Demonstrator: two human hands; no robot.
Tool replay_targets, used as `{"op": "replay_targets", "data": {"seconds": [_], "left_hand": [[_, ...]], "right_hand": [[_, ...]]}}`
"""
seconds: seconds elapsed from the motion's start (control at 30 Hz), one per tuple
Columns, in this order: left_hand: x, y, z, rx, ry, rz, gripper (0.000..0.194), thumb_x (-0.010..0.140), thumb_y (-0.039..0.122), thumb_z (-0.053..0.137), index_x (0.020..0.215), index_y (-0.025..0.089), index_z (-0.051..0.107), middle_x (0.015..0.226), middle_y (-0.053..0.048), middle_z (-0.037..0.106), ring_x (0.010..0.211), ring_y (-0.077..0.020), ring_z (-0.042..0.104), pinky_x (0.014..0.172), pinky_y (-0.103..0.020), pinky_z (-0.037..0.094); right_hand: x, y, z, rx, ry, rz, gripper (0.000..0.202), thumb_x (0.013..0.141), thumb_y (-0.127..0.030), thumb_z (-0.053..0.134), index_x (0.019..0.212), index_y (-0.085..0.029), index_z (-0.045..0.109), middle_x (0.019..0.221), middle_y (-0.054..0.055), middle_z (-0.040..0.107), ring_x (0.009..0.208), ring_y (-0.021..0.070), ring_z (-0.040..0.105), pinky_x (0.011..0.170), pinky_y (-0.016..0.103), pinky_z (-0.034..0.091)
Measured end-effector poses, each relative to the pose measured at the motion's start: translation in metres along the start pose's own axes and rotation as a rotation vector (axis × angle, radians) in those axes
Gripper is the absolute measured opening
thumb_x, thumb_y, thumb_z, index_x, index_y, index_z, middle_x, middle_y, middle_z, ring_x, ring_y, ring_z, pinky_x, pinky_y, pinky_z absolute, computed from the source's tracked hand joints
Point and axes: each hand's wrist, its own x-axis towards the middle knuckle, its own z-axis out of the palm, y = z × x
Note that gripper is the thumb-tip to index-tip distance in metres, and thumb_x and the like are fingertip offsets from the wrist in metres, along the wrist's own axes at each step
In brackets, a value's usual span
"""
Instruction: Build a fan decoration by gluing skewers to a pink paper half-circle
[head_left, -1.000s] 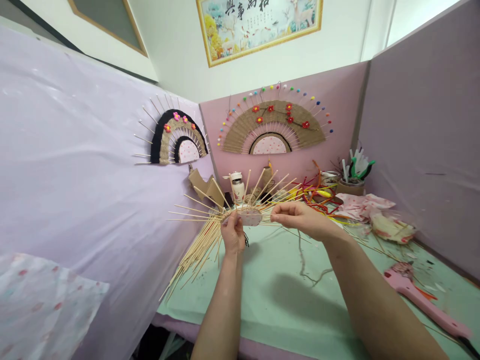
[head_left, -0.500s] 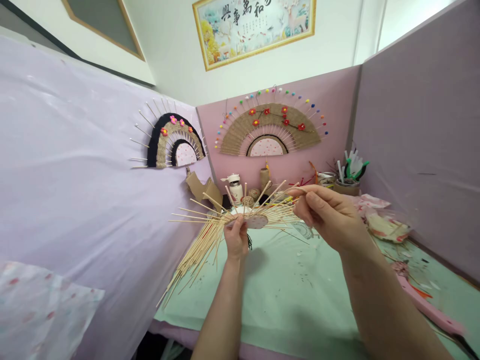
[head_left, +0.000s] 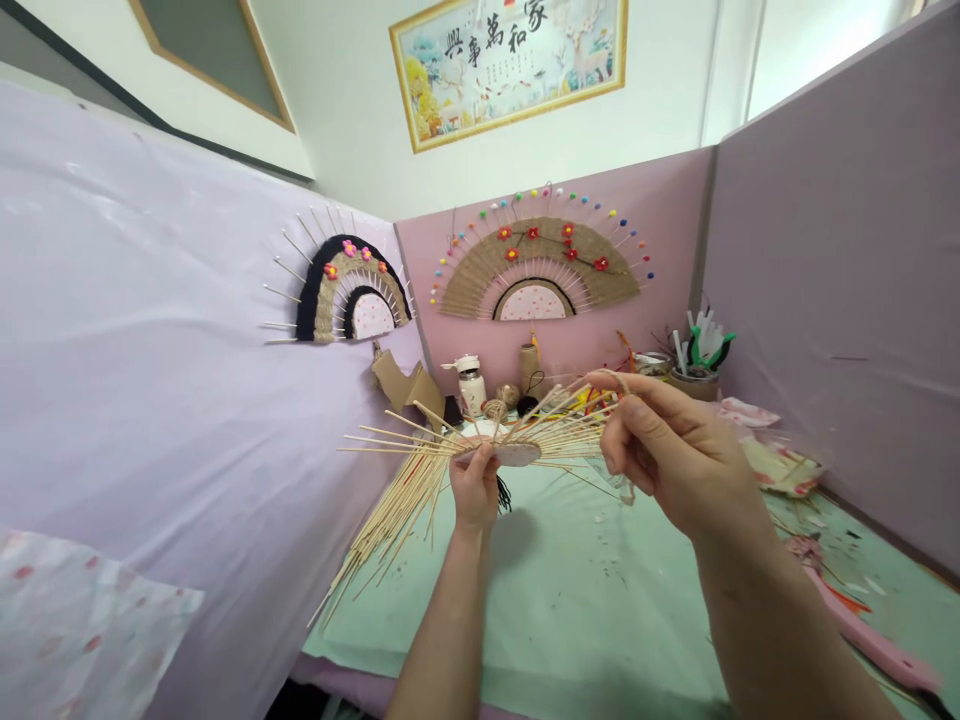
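My left hand (head_left: 474,492) is closed on a fan frame, thumb on top of its pale spotted base (head_left: 519,455). Thin wooden sticks (head_left: 401,436) radiate from that base to both sides and away from me. To the right, my right hand (head_left: 671,450) is closed around a strand of jute twine (head_left: 613,376), which runs over the index finger by the right-hand sticks. Part of the strand is hidden behind the fingers. Below the base hangs a black tassel (head_left: 503,494).
A pile of loose sticks (head_left: 386,525) lies at the table's left. Behind the frame stand a white bottle (head_left: 471,388) and twine balls (head_left: 508,397). Pink-handled scissors or cutters (head_left: 862,630) lie at right. Two finished fans (head_left: 540,250) hang on the partitions.
My right hand has moved slightly right and down, with the twine still in its fingers. The frame in my left hand has tilted flatter and sits slightly lower in view.
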Motion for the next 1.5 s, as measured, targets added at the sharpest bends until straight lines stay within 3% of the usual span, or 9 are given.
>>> {"op": "replay_targets", "data": {"seconds": [0.23, 0.43, 0.57, 0.77, 0.9, 1.07, 1.17, 1.3, 1.5], "left_hand": [[0.02, 0.009, -0.016, -0.191, 0.218, 0.014, 0.025, 0.058, 0.018, 0.084, 0.076, 0.017, 0.066, 0.071, 0.005, 0.068, 0.06, -0.0062, 0.065, 0.051, -0.012, 0.05], [0.027, 0.017, -0.023, -0.306, 0.297, -0.008, 0.015, 0.069, 0.015, 0.078, 0.075, 0.017, 0.065, 0.073, 0.004, 0.068, 0.064, -0.0042, 0.065, 0.053, -0.009, 0.05], [0.025, 0.014, -0.021, -0.33, 0.298, -0.031, 0.017, 0.067, 0.015, 0.08, 0.074, 0.018, 0.064, 0.073, 0.004, 0.067, 0.064, -0.0048, 0.066, 0.053, -0.009, 0.051], [0.023, 0.009, -0.019, -0.29, 0.249, -0.007, 0.021, 0.064, 0.018, 0.084, 0.072, 0.021, 0.065, 0.072, 0.005, 0.068, 0.064, -0.0056, 0.067, 0.057, -0.013, 0.054], [0.022, 0.009, -0.018, -0.318, 0.253, -0.042, 0.016, 0.067, 0.015, 0.081, 0.07, 0.019, 0.065, 0.071, 0.004, 0.069, 0.064, -0.007, 0.067, 0.058, -0.014, 0.054], [0.019, 0.005, -0.016, -0.319, 0.184, -0.064, 0.016, 0.066, 0.014, 0.081, 0.072, 0.016, 0.067, 0.071, 0.004, 0.07, 0.063, -0.0061, 0.066, 0.058, -0.013, 0.053], [0.016, 0.003, -0.014, -0.281, 0.104, -0.058, 0.02, 0.062, 0.019, 0.085, 0.073, 0.016, 0.069, 0.073, 0.002, 0.071, 0.064, -0.007, 0.067, 0.056, -0.013, 0.052], [0.012, 0.004, -0.012, -0.259, 0.043, -0.067, 0.025, 0.056, 0.024, 0.088, 0.071, 0.015, 0.07, 0.072, 0.001, 0.071, 0.065, -0.0075, 0.066, 0.058, -0.014, 0.052], [0.012, 0.004, -0.012, -0.281, 0.017, -0.063, 0.024, 0.055, 0.019, 0.088, 0.071, 0.016, 0.07, 0.07, 0.002, 0.072, 0.063, -0.0074, 0.067, 0.058, -0.014, 0.052]], "right_hand": [[0.014, 0.016, -0.005, -0.196, 0.054, 0.038, 0.027, 0.088, -0.045, 0.056, 0.08, -0.02, 0.063, 0.047, -0.004, 0.049, 0.038, 0.0085, 0.035, 0.036, 0.022, 0.023], [0.044, 0.057, -0.023, -0.997, -0.089, 0.155, 0.025, 0.079, -0.028, 0.049, 0.055, -0.021, 0.053, 0.052, 0.001, 0.056, 0.049, 0.0136, 0.048, 0.047, 0.025, 0.03], [0.056, 0.091, -0.025, -1.378, -0.247, 0.32, 0.026, 0.083, -0.027, 0.046, 0.063, -0.02, 0.063, 0.072, 0.009, 0.069, 0.065, 0.0202, 0.062, 0.054, 0.027, 0.03], [0.054, 0.106, -0.028, -1.373, -0.505, 0.407, 0.027, 0.088, -0.039, 0.048, 0.092, -0.021, 0.069, 0.093, 0.011, 0.073, 0.088, 0.0255, 0.068, 0.064, 0.029, 0.038], [0.047, 0.087, -0.022, -1.36, -0.416, 0.321, 0.031, 0.089, -0.043, 0.05, 0.104, -0.021, 0.066, 0.1, 0.012, 0.073, 0.091, 0.0273, 0.068, 0.066, 0.03, 0.04], [0.033, 0.068, 0.016, -1.079, -0.41, -0.02, 0.028, 0.093, -0.033, 0.046, 0.11, -0.022, 0.064, 0.094, 0.007, 0.074, 0.084, 0.0226, 0.068, 0.069, 0.03, 0.045], [0.023, 0.071, 0.04, -0.914, -0.414, -0.186, 0.038, 0.094, -0.028, 0.047, 0.131, -0.024, 0.055, 0.105, 0.006, 0.074, 0.086, 0.02, 0.069, 0.073, 0.029, 0.05], [0.015, 0.085, 0.057, -0.991, -0.355, -0.3, 0.042, 0.094, -0.023, 0.045, 0.136, -0.024, 0.052, 0.125, 0.007, 0.068, 0.096, 0.0227, 0.071, 0.073, 0.03, 0.053], [0.013, 0.097, 0.061, -1.12, -0.245, -0.39, 0.04, 0.093, -0.019, 0.045, 0.131, -0.023, 0.056, 0.115, 0.005, 0.073, 0.082, 0.0212, 0.074, 0.061, 0.028, 0.051]]}}
